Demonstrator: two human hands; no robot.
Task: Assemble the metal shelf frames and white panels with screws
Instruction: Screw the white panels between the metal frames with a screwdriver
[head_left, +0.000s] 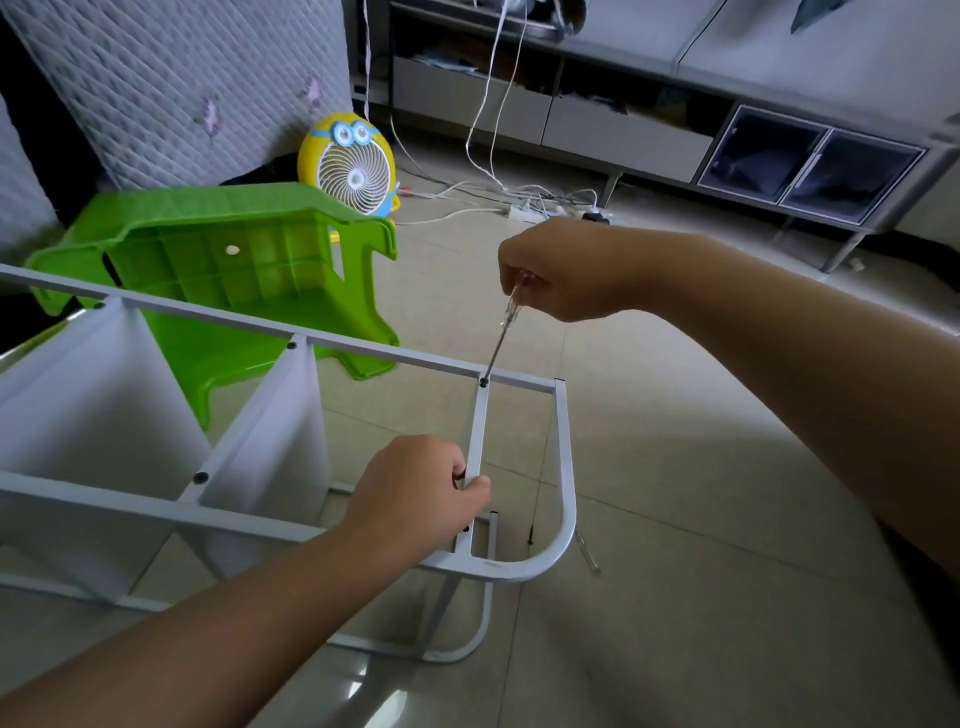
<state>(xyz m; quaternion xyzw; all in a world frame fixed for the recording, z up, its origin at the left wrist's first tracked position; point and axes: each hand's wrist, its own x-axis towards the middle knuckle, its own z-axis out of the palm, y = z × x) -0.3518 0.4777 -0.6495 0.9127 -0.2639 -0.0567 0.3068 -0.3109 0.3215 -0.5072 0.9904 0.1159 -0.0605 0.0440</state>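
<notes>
At the far rail of the frame (363, 347), where the end crossbar (480, 431) meets it: right hand (563, 270) has its fingers curled round the screwdriver (505, 332) handle, tip sitting in the screw (484, 382). Left hand (415, 491) grips the crossbar near its near end, fingers wrapped round the tube. Frame lies on its side on the floor (701, 597), with two panels (270, 431) slotted in further left. Step, as I read it: driving the far-joint screw on that crossbar. Next move needs the tip kept square in the head under axial pressure while the left hand stops the bar twisting. After that, probably the near screw (466, 529), which shows just under the left hand. Can't tell how far the far screw is seated, the head is too small. Handle is mostly buried in the fist. Frame's left end is cut off, and its lower side is partly behind the panels. Loose screw (530, 535) and a thin metal bit (588, 555) lie by the curved end; can't identify the latter.
</notes>
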